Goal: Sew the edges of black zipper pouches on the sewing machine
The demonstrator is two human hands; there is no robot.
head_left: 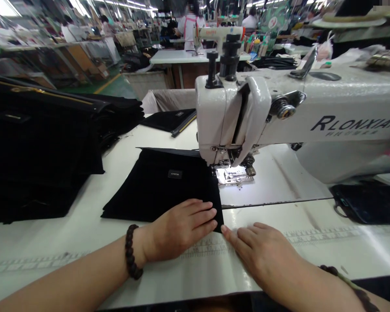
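A black fabric piece (pixel 159 184) with a small dark label lies flat on the white sewing table (pixel 279 242), its right edge by the presser foot (pixel 235 175) of a white sewing machine (pixel 279 112). My left hand (pixel 178 229) lies flat on the fabric's near right corner, fingers stretched out. My right hand (pixel 260 251) rests flat on the table just right of that corner, fingertips touching the fabric's edge. Neither hand grips anything.
A tall stack of black fabric (pixel 42 147) fills the table's left side. Another black piece (pixel 169 120) lies at the back by a bin (pixel 165 99). A dark object (pixel 367 203) sits at right. Other workers and machines stand beyond.
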